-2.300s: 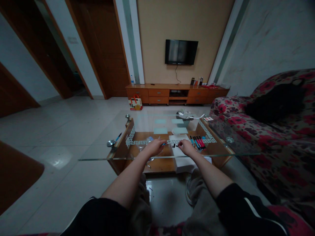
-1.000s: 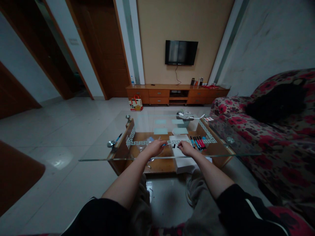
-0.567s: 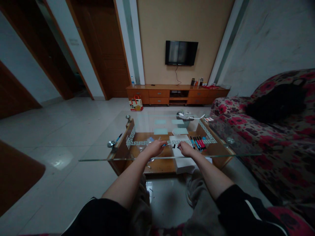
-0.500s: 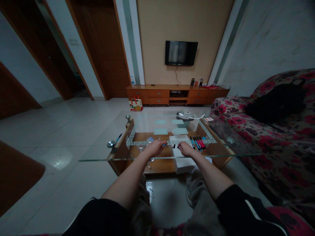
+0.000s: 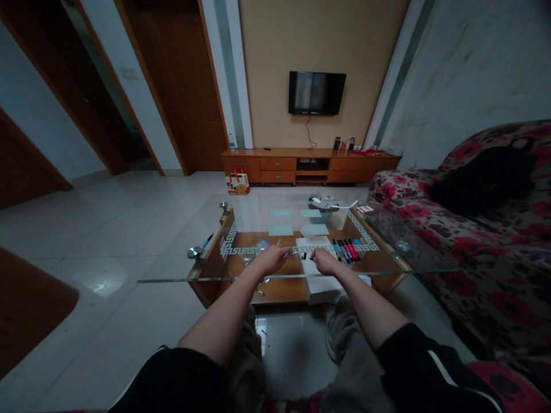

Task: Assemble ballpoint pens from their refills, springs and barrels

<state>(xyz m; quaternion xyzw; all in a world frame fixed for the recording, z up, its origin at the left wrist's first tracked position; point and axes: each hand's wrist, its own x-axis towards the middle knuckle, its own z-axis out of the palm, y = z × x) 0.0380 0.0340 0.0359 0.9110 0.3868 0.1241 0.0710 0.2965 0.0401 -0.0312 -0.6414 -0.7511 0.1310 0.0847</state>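
My left hand [image 5: 270,260] is closed around a thin pen [image 5: 287,253] with a blue part, whose tip points right. Just to the right, my right hand [image 5: 323,261] is pinched on a small dark piece [image 5: 312,258], too small to name. Between the two hands lies a small black piece [image 5: 304,256]. Both hands are over the glass tabletop [image 5: 172,269]. Beside my right hand is a row of several blue, black and red markers [image 5: 346,250]. Clear plastic wrapping [image 5: 249,255] shows by my left hand.
A blue and black pen [image 5: 206,243] is at the table's left side. White paper or a box [image 5: 321,289] shows under the glass. Beyond the table are a waste basket [image 5: 325,215], a gift bag [image 5: 237,183] and a TV cabinet [image 5: 278,163]. A flowered sofa [image 5: 413,198] stands right.
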